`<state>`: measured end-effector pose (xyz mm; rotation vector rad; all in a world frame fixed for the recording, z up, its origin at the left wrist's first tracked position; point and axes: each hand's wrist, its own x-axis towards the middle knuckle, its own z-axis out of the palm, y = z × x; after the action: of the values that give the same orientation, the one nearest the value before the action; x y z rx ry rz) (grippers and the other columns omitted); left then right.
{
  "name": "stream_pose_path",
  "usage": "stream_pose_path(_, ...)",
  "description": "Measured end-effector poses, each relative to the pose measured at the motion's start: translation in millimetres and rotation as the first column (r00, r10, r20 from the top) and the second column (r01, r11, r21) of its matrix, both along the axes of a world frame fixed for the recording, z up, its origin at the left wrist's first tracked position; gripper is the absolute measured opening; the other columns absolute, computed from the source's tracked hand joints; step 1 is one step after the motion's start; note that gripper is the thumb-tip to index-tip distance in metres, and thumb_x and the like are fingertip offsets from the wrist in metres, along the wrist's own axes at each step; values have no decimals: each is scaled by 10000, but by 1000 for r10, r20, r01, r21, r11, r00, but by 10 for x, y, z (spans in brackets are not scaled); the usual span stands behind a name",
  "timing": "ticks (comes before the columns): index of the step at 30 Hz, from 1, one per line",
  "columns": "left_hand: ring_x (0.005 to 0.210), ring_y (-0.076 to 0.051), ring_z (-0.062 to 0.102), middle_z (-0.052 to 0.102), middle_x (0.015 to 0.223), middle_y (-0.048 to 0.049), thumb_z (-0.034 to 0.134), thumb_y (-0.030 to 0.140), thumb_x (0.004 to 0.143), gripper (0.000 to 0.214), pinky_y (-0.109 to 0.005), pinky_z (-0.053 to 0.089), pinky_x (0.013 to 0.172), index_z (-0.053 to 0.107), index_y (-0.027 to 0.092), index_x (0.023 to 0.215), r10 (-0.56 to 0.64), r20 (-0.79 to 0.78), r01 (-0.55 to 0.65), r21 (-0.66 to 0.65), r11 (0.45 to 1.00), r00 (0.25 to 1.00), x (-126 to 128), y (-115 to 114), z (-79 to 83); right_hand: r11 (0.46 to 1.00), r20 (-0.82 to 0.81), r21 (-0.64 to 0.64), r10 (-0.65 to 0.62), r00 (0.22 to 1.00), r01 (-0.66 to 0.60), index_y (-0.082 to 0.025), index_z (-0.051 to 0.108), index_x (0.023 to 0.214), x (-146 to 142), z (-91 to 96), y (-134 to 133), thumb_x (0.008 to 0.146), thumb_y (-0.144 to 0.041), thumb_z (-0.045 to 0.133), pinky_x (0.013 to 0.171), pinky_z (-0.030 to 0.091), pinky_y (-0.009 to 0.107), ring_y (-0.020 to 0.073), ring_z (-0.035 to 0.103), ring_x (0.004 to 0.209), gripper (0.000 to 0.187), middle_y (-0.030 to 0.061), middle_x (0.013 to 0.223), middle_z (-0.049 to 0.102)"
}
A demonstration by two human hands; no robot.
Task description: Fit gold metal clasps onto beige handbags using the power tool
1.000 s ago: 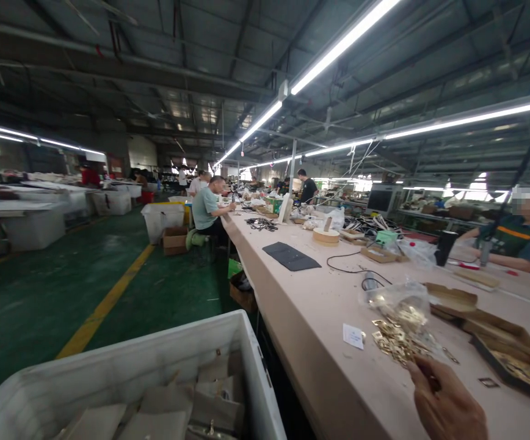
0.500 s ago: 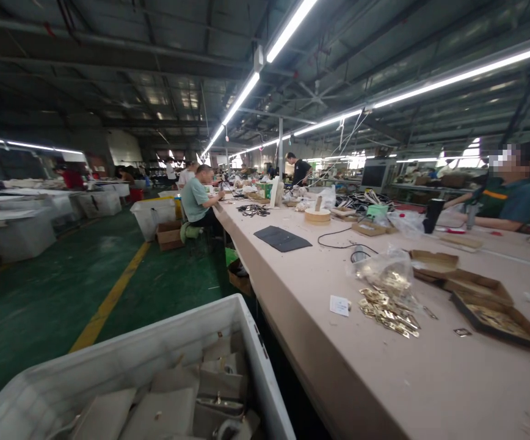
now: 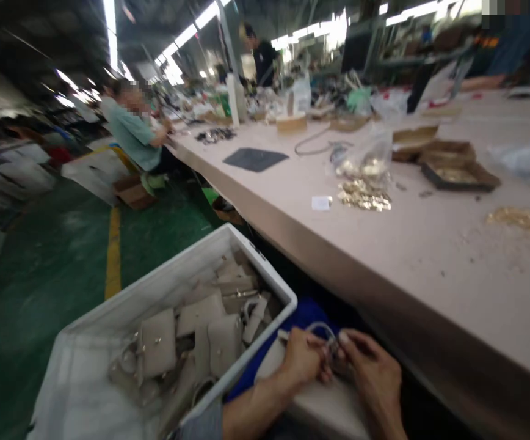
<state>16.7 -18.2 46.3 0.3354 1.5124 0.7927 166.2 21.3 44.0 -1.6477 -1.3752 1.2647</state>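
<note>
On my lap rests a light grey-beige handbag [image 3: 326,400], like those in the crate. A thin strap [image 3: 322,326] of it loops up between my hands. My left hand [image 3: 302,355] is closed with its fingers curled on the strap's lower end. Facing it, my right hand [image 3: 375,370] pinches the strap's other side between thumb and forefinger. Blur hides the small parts at my fingertips. The white crate [image 3: 155,278] stands just left of my hands, with several similar handbags [image 3: 157,343] piled inside, some showing gold clasps.
A long pink-beige table [image 3: 292,214] runs along my right. On it lie gold metal pieces [image 3: 364,195], a white label [image 3: 321,203], a dark sheet [image 3: 254,159], open cardboard boxes [image 3: 460,174] and plastic bags. A person in a green shirt [image 3: 134,131] sits farther along.
My view has tilted down and swung, bringing both my hands and the handbag on my lap into sight. More of the crate and its contents shows now.
</note>
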Motion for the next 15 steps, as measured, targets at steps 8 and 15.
stream_pose_path(8, 495, -123, 654, 757, 751, -122, 661, 95, 841, 190, -218, 572, 460, 828, 60, 926, 1, 64, -15, 217, 976, 998, 23, -41, -218, 982, -382, -150, -166, 909, 117, -164, 789, 958, -7, -147, -31, 701, -498, 877, 620, 592, 314, 179, 647, 569, 431, 32, 660, 698)
stream_pose_path(15, 516, -118, 662, 720, 660, -78, 692, 102, 838, 163, -215, 598, 514, 840, 85, 904, -17, 81, -3, 240, 971, 997, 10, -53, -197, 979, -319, -203, -79, 945, 13, -162, 801, 942, -11, -174, -66, 707, -497, 883, 650, 634, 330, 223, 718, 622, 417, 75, 729, 749)
